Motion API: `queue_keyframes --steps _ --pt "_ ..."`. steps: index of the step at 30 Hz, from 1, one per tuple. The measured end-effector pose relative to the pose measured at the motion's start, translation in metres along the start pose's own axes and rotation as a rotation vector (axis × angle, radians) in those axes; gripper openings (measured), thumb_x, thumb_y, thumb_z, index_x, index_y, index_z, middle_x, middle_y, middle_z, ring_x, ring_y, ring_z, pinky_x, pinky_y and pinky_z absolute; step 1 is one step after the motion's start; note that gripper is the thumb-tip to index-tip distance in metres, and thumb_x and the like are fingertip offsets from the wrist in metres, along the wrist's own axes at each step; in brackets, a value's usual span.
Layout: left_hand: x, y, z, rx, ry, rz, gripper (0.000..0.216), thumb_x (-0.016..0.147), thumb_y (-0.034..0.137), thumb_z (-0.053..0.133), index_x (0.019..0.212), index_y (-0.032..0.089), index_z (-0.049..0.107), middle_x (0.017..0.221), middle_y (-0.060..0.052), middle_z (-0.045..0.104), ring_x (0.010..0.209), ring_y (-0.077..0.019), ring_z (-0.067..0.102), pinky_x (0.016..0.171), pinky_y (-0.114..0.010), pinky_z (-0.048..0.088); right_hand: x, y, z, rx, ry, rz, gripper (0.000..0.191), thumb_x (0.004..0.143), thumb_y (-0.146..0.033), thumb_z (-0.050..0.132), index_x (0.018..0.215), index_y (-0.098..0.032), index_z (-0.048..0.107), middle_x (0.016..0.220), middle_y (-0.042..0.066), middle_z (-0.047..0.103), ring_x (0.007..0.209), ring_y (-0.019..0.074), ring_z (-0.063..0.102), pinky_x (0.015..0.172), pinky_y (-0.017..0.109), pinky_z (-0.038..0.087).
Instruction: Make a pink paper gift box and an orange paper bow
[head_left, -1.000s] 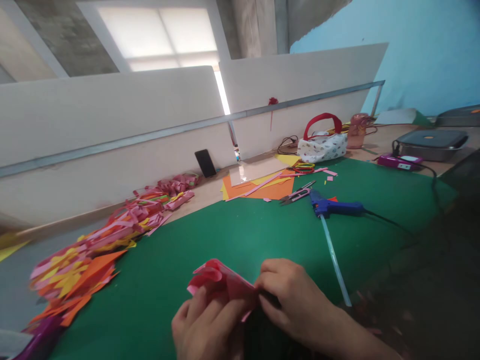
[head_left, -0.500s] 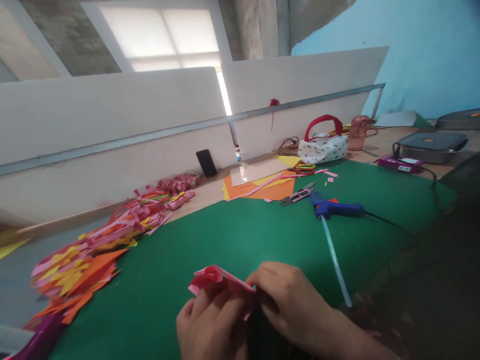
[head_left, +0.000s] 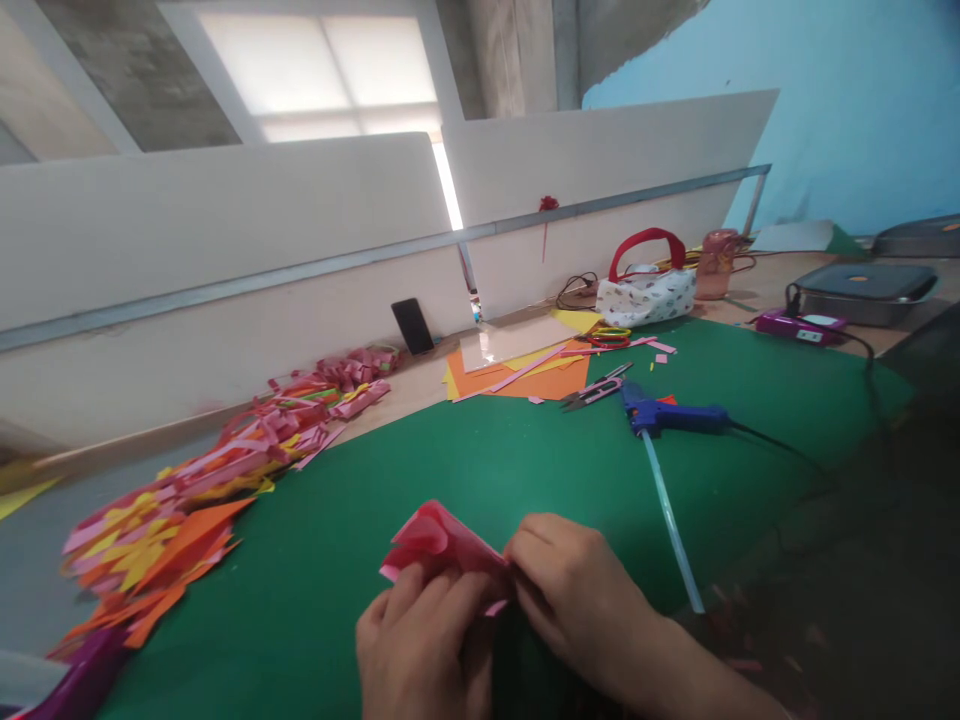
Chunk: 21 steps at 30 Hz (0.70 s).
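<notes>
A folded piece of pink paper (head_left: 442,538) is held between both hands above the green mat (head_left: 330,560). My left hand (head_left: 427,640) has its fingers wrapped round the paper's lower edge. At the paper's right corner, my right hand (head_left: 577,590) pinches with thumb and fingertips; the thumb is mostly hidden. The paper's upper left part is folded over in loose layers. To the right of my right hand, a blue glue gun (head_left: 675,416) lies on the mat with a long clear glue stick (head_left: 671,525) sticking out of its back.
Pink thread snips (head_left: 598,388) lie beside the glue gun, before orange paper sheets (head_left: 551,382). A heap of pink, yellow and orange paper strips (head_left: 247,450) covers the left. Behind stand a phone (head_left: 412,326), a red-handled bag (head_left: 649,298) and a purple power strip (head_left: 801,328).
The pink paper has tilted up, so more of its folded face shows. Both hands keep their hold on it and have shifted only slightly.
</notes>
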<state>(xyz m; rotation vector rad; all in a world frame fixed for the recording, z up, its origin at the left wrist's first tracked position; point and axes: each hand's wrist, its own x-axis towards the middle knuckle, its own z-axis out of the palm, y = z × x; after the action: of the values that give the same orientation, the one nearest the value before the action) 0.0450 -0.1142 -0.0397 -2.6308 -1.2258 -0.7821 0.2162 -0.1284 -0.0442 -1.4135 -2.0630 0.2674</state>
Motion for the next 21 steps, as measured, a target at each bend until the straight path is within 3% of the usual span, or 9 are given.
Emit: queue_keyframes --steps 5,13,21 --pt "0.001 -0.002 -0.001 -0.031 0.003 0.021 0.010 0.080 0.023 0.056 0.083 0.028 0.065 0.076 0.003 0.070 0.076 -0.0187 0.064 0.060 -0.028 0.046 -0.003 -0.001 0.003 -0.040 0.024 -0.003 0.019 0.085 -0.012 0.045 0.071 -0.017 0.055 0.075 0.003 0.058 0.069 0.0144 0.052 0.057 0.027 0.032" --pt "-0.004 -0.003 0.009 -0.046 0.073 -0.036 0.009 0.081 0.024 0.056 0.082 0.027 0.065 0.079 0.003 0.070 0.086 -0.0211 0.062 0.067 -0.031 0.044 -0.009 -0.006 -0.004 -0.177 -0.079 -0.007 0.016 0.081 -0.011 0.048 0.069 -0.016 0.057 0.077 0.005 0.060 0.069 0.0164 0.052 0.056 0.029 0.031" --pt "-0.001 -0.008 0.006 0.055 0.124 0.054 0.007 0.079 0.026 0.060 0.081 0.031 0.065 0.075 0.008 0.071 0.082 -0.0188 0.064 0.066 -0.031 0.039 -0.011 -0.007 -0.006 -0.192 -0.084 -0.052 0.012 0.079 -0.012 0.050 0.070 -0.016 0.058 0.075 0.006 0.061 0.066 0.0172 0.053 0.053 0.029 0.032"
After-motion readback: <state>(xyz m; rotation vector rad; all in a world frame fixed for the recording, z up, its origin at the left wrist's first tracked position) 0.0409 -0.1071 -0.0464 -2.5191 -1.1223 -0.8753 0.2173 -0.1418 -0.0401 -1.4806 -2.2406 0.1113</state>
